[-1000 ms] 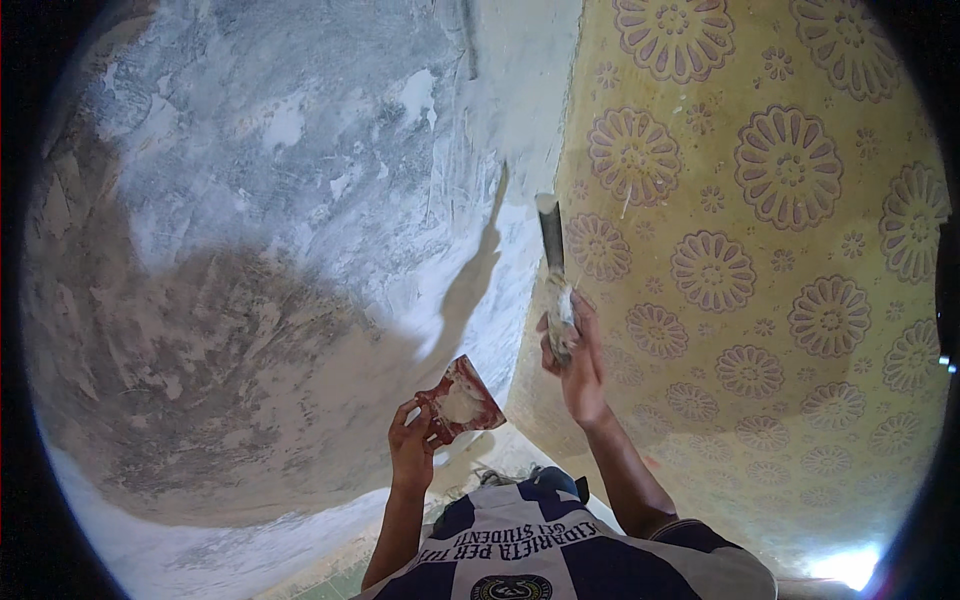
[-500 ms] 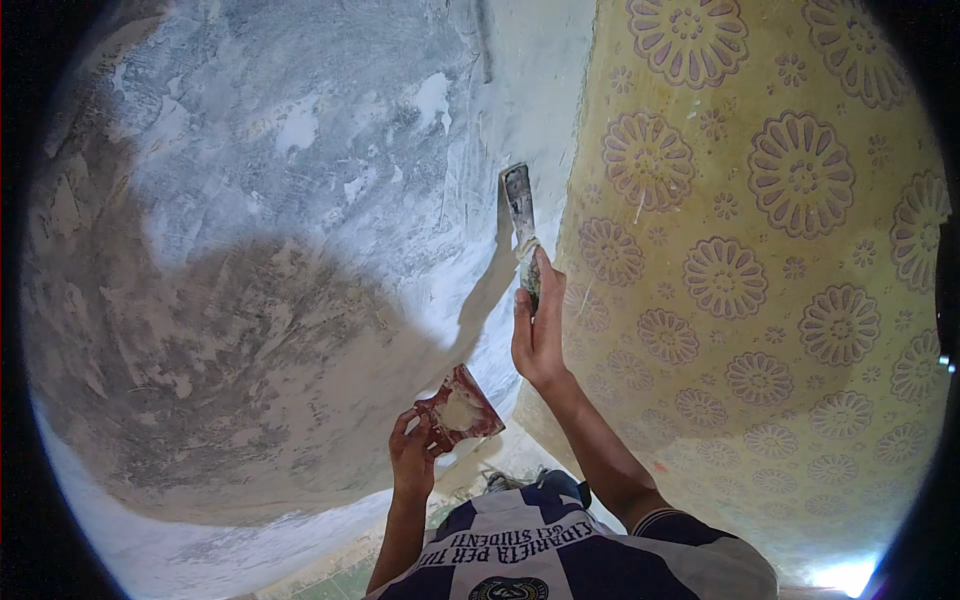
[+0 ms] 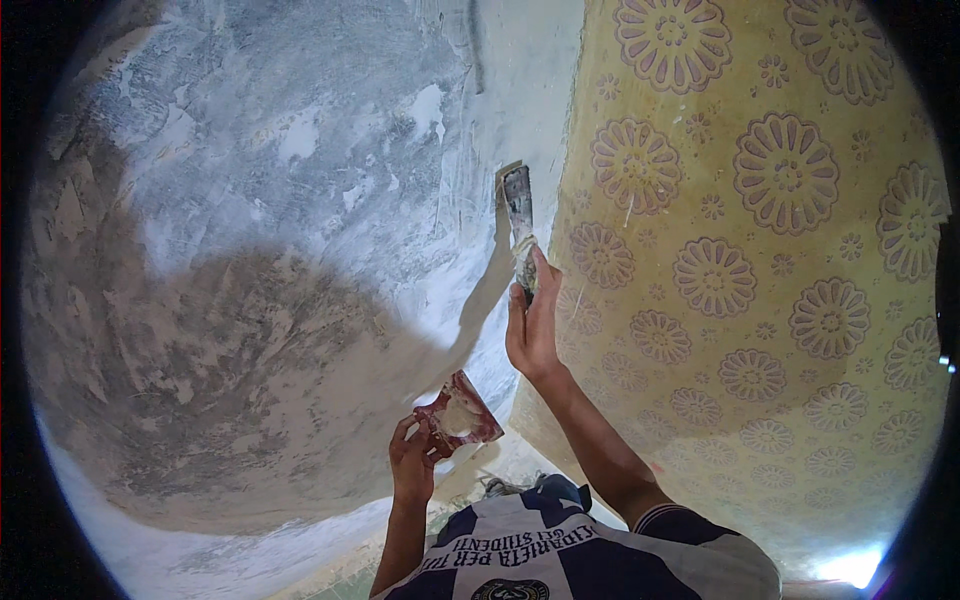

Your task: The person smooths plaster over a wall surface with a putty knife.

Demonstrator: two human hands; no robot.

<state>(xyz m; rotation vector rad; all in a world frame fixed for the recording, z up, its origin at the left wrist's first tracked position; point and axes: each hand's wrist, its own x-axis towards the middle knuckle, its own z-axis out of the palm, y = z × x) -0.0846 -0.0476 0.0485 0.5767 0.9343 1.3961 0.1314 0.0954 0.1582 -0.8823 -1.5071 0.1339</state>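
My right hand (image 3: 534, 325) is closed round the handle of a putty knife (image 3: 518, 205) smeared with pale filler. Its narrow blade end lies against the plastered strip (image 3: 540, 90) near the wall corner, and a long shadow falls beside it. Lower and to the left, my left hand (image 3: 412, 462) grips a small dark red plate (image 3: 462, 412) by its notched edge. A dab of cream-coloured filler sits on the middle of this plate. The two tools are apart.
On the left stretches a grey wall (image 3: 300, 200) with white filler patches, partly in shadow. A yellow wall with purple flower patterns (image 3: 715, 275) meets it on the right. Greenish floor (image 3: 350, 583) shows low down, and a bright light (image 3: 850, 568) glows at lower right.
The view has shifted slightly, so the walls appear a little further left. Both hands keep their hold, and the putty knife stays at nearly the same spot on the strip.
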